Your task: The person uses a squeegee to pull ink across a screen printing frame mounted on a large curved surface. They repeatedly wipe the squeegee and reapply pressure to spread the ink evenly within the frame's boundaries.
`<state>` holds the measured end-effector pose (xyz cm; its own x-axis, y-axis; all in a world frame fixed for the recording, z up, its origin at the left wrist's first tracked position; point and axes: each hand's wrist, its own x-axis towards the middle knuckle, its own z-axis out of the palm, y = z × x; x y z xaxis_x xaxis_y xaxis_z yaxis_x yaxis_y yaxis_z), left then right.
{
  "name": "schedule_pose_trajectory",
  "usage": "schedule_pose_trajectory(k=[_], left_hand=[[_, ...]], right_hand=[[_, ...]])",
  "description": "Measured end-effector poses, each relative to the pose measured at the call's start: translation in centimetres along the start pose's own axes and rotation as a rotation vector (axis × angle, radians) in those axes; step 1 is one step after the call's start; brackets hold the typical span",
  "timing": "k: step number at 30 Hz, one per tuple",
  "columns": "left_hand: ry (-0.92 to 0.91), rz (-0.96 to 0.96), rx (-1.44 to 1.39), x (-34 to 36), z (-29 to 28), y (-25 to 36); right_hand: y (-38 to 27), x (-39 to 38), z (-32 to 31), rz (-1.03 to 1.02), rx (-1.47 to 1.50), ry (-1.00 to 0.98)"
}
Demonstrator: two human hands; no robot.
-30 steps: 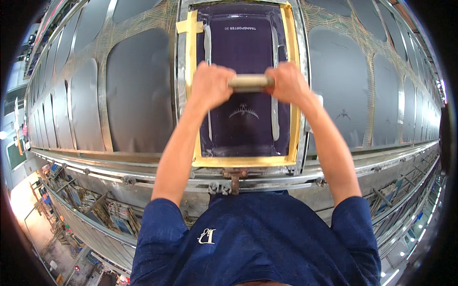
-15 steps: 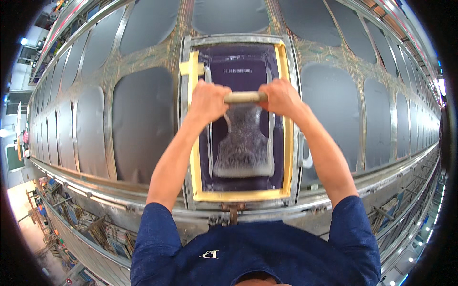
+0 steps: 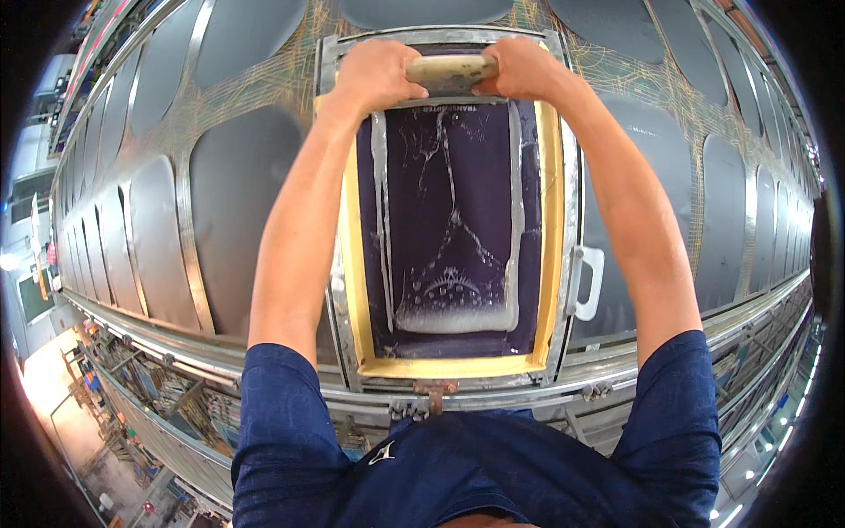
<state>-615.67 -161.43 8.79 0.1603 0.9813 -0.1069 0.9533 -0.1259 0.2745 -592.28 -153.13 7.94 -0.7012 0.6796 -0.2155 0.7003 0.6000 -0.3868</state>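
Both my hands grip a wooden-handled squeegee [image 3: 451, 70] at the far end of a screen printing frame [image 3: 568, 202]. My left hand [image 3: 377, 72] is closed round its left end, my right hand [image 3: 526, 69] round its right end. The squeegee's blade is mostly hidden behind the handle and hands. Dark purple mesh [image 3: 422, 194] fills the frame, edged with yellow tape [image 3: 458, 366]. Whitish clear ink [image 3: 458, 319] lies in a band near the close end, with thin streaks running up the middle and lines along both sides.
The frame lies on a long table [image 3: 255, 92] with rows of dark rounded panels [image 3: 242, 211] on both sides. A white handle [image 3: 588, 283] sticks out from the frame's right side. A metal rail [image 3: 493, 398] with a clamp [image 3: 433, 392] runs along the near edge.
Both hands have pushed the squeegee away from me to the frame's far end. The broad ink patch in the middle of the mesh has thinned to streaks.
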Motion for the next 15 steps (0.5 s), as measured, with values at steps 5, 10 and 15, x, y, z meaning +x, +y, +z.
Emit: schedule_pose_trajectory(k=[5,10,15], left_hand=[[0.009,0.057,-0.019,-10.2,3.2,4.1],[0.032,0.099,-0.036,-25.0,6.9,10.6],[0.256,0.100,-0.055,-33.9,9.2,14.1]], right_hand=[[-4.7,-10.2,4.0,-0.026,-0.013,0.016],[-10.5,-24.3,9.8,-0.075,-0.001,0.031],[-13.6,-31.6,10.2,-0.029,0.333,0.031]])
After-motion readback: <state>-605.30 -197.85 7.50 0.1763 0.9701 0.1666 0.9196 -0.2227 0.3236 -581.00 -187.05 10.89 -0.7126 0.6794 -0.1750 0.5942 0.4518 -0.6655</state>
